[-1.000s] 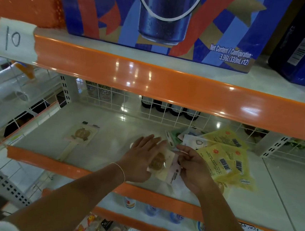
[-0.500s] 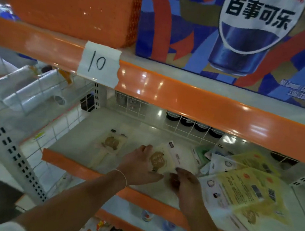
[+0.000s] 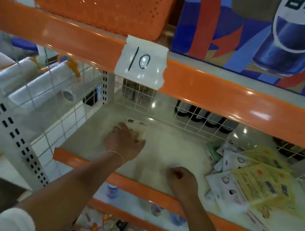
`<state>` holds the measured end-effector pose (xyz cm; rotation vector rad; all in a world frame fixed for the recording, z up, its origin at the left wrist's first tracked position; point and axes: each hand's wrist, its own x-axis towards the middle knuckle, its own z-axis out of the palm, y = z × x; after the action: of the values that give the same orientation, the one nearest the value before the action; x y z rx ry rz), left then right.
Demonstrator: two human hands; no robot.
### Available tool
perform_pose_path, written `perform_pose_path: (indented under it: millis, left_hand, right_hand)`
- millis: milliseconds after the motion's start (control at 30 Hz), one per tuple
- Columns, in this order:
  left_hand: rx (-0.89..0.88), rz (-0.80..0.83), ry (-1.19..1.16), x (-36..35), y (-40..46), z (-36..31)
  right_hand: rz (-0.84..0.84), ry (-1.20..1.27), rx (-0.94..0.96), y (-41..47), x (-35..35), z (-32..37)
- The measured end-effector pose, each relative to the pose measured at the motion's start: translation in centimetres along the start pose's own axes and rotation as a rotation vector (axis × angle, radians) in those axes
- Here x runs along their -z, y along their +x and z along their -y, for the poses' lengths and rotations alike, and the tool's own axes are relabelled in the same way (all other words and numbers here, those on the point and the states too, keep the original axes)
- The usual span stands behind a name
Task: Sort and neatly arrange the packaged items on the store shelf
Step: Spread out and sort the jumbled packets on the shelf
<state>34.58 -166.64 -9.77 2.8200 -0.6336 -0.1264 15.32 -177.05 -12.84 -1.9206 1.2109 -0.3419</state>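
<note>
So my left hand [image 3: 124, 143] was flat on a pale packet [image 3: 138, 132] at the far left of the white shelf [image 3: 165, 150], fingers spread wide and pressing it down. Only the packet's top edge and a bit of its printed front showed past my fingers, so I couldn't tell if one packet or more lay under there. My right hand [image 3: 182, 178] sat near the shelf's orange front lip [image 3: 141, 186], curled into a loose fist. I couldn't make out anything in it.

The rest of the stuff was still a heap on the right: yellow packets [image 3: 261, 179] with barcodes lay on top of white packets [image 3: 225, 185], with a green packet [image 3: 212, 150] poking out at the far side. That pile was well apart from the packet under my left hand, with bare shelf between.

Above, a paper tag [image 3: 142, 62] reading "10" was taped on the upper shelf's orange edge, with an orange basket [image 3: 102, 4] to the left and a blue cola carton [image 3: 258, 32] to the right. Dark bottles [image 3: 203, 116] stood behind the wire grid at the back.
</note>
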Motion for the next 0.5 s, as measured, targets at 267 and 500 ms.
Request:
perform_pose_path:
  millis: [267,500]
  left_hand:
    - [0.092,0.031,-0.016,0.5,1.8,2.0]
    - [-0.100,-0.044,0.148,2.0,0.2,-3.2]
  right_hand:
    - [0.011,0.030,-0.050,0.6,0.3,0.1]
    - [0.008,0.232,-0.095,1.4,2.3,-0.2]
